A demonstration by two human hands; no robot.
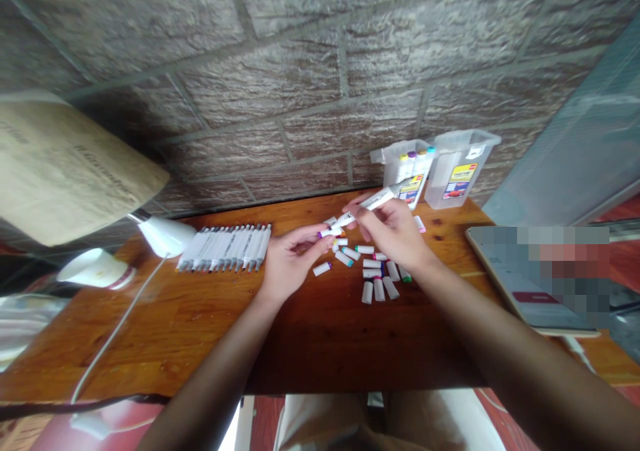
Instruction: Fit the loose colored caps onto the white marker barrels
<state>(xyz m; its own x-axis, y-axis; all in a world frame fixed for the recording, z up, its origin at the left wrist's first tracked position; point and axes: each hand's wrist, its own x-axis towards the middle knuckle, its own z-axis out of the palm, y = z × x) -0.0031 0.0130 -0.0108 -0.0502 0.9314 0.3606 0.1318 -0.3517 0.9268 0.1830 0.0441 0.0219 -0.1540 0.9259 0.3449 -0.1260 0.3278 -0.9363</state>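
A brown wooden table (310,344) holds, left to right: white cup (93,267), white lamp base (167,237), row of white markers (227,247), scattered short white caps (372,273) with coloured ends, two clear plastic bins (440,184), flat grey device (505,277).

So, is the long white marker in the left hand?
No, the right hand holds the marker, while the left hand pinches a small purple-ended cap.
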